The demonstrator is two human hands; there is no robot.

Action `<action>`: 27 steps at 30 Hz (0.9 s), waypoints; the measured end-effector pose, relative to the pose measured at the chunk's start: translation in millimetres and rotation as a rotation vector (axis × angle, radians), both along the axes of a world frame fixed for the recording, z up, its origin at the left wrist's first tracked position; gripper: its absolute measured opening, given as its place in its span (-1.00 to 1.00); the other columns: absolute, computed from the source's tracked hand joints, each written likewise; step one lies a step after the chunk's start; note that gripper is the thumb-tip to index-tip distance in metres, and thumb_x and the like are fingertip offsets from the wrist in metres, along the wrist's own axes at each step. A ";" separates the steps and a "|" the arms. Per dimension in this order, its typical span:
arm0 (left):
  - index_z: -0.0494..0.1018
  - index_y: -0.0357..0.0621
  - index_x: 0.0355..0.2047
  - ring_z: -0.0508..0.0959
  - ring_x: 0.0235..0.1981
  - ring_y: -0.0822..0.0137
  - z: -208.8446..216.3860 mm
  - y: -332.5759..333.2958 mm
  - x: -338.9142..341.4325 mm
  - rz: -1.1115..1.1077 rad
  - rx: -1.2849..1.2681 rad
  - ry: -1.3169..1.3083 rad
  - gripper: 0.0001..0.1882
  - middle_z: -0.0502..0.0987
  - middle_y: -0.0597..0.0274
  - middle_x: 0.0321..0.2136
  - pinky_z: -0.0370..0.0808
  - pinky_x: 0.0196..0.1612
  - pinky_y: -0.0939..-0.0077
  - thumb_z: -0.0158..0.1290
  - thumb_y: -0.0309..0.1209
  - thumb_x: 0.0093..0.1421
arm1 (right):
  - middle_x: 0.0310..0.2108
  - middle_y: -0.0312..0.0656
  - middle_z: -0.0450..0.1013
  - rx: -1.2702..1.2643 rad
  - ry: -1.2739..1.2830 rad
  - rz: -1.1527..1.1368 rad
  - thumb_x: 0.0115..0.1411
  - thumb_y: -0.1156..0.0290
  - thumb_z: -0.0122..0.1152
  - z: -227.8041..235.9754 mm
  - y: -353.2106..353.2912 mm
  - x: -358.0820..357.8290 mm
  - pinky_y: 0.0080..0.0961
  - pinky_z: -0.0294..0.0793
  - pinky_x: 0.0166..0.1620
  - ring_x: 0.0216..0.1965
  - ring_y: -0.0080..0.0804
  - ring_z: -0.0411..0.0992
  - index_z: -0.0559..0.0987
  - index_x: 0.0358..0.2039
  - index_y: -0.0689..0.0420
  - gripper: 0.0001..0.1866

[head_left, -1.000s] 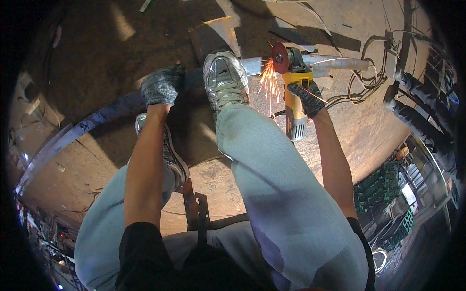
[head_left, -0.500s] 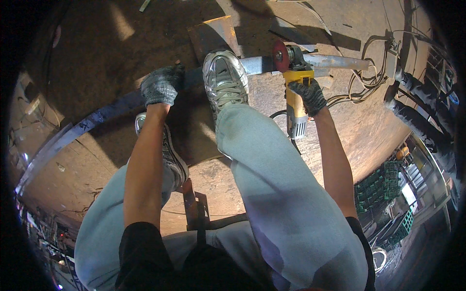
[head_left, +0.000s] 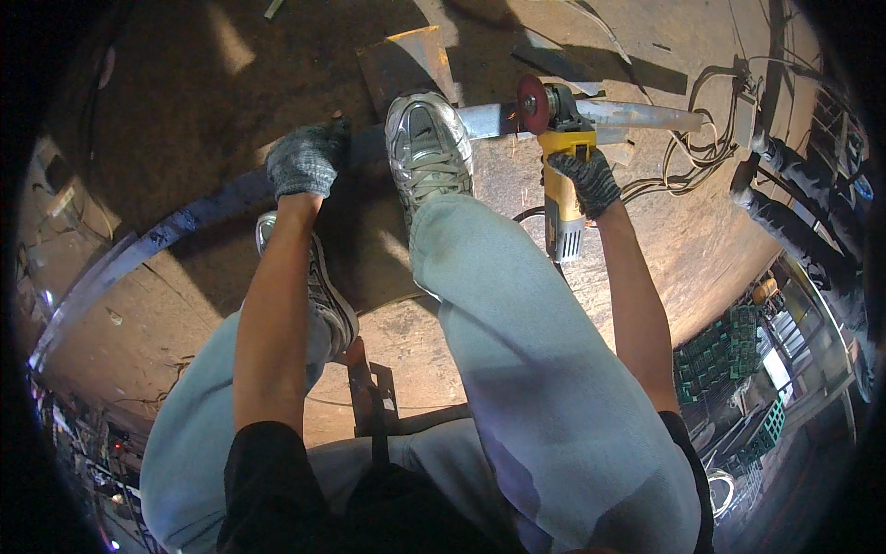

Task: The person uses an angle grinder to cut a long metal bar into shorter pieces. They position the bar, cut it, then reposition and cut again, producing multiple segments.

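Note:
A long, flat grey metal bar (head_left: 208,205) crosses in front of me and looks curved in this wide view. My left hand (head_left: 307,162), in a grey knit glove, is closed around the bar left of my raised shoe (head_left: 429,148), which presses on it. My gloved right hand (head_left: 588,180) grips the yellow body of an angle grinder (head_left: 563,208). Its red disc (head_left: 532,104) stands upright at the bar's edge, right of the shoe. Small orange sparks (head_left: 514,117) show beside the disc. The fingers under both grips are partly hidden.
A rusty metal plate (head_left: 406,65) lies beyond the shoe. Coiled cables (head_left: 692,166) run on the right near a person's dark-clothed limbs (head_left: 803,222). Green crates (head_left: 724,355) stand at the lower right. A brown metal frame (head_left: 369,397) is between my legs.
Sparks now show beside the grinder's disc, where none showed before. The grinder has shifted very slightly; both hands keep their grips.

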State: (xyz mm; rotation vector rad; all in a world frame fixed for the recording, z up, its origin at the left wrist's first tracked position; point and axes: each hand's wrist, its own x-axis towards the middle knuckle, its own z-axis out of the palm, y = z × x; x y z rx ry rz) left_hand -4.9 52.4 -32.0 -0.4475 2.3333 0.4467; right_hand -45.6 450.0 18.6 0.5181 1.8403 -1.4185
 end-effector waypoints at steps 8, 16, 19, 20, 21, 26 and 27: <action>0.59 -0.13 -0.27 0.49 -0.06 -0.12 3.6 1.8 -2.3 0.070 0.009 -0.053 -0.30 0.56 -0.07 -0.19 0.33 0.06 0.05 -0.43 0.12 0.28 | -0.26 -0.20 0.50 -0.005 -0.019 0.019 0.00 0.27 0.38 5.4 -2.9 -3.5 -0.43 0.53 -0.18 -0.27 -0.38 0.49 0.47 -0.06 0.16 -0.50; 0.60 -0.12 -0.30 0.49 -0.07 -0.12 5.7 2.3 -3.5 0.055 0.000 -0.028 -0.31 0.56 -0.06 -0.21 0.34 0.06 0.05 -0.41 0.12 0.28 | -0.25 -0.19 0.50 0.019 -0.047 0.029 0.00 0.24 0.38 8.6 -3.1 -2.9 -0.43 0.50 -0.14 -0.24 -0.38 0.48 0.47 -0.05 0.16 -0.48; 0.60 -0.12 -0.31 0.50 -0.09 -0.13 5.7 1.5 -0.8 0.058 0.014 -0.024 -0.31 0.57 -0.05 -0.22 0.35 0.04 0.05 -0.41 0.12 0.28 | -0.25 -0.19 0.50 0.030 -0.053 0.023 -0.01 0.23 0.39 7.6 -2.6 -3.0 -0.42 0.50 -0.14 -0.24 -0.37 0.48 0.47 -0.05 0.15 -0.47; 0.60 -0.12 -0.31 0.50 -0.09 -0.12 5.0 1.4 -0.5 0.055 0.006 -0.016 -0.31 0.57 -0.05 -0.22 0.35 0.04 0.05 -0.41 0.12 0.28 | -0.25 -0.19 0.50 0.026 -0.064 0.014 -0.01 0.24 0.40 7.3 -2.5 -2.9 -0.42 0.50 -0.14 -0.24 -0.36 0.48 0.47 -0.05 0.16 -0.47; 0.60 -0.11 -0.30 0.50 -0.09 -0.12 4.5 1.4 -0.2 0.051 -0.003 -0.007 -0.31 0.57 -0.04 -0.22 0.36 0.04 0.05 -0.41 0.12 0.28 | -0.25 -0.19 0.50 0.021 -0.075 0.005 -0.02 0.24 0.40 7.1 -2.2 -2.9 -0.42 0.51 -0.14 -0.24 -0.36 0.48 0.47 -0.05 0.16 -0.47; 0.60 -0.09 -0.29 0.50 -0.08 -0.11 3.1 1.0 -0.5 0.028 0.010 0.029 -0.32 0.57 -0.04 -0.21 0.36 0.03 0.05 -0.41 0.12 0.29 | -0.25 -0.18 0.50 -0.003 -0.073 -0.006 -0.04 0.25 0.41 7.2 -1.0 -2.9 -0.40 0.51 -0.15 -0.25 -0.35 0.48 0.47 -0.05 0.17 -0.46; 0.60 -0.09 -0.28 0.50 -0.07 -0.11 3.3 1.0 -0.7 0.027 0.001 0.017 -0.33 0.56 -0.04 -0.20 0.36 0.03 0.04 -0.41 0.12 0.29 | -0.26 -0.18 0.50 -0.001 -0.077 -0.005 -0.04 0.26 0.42 7.1 -0.9 -3.1 -0.40 0.51 -0.15 -0.25 -0.35 0.48 0.47 -0.05 0.17 -0.46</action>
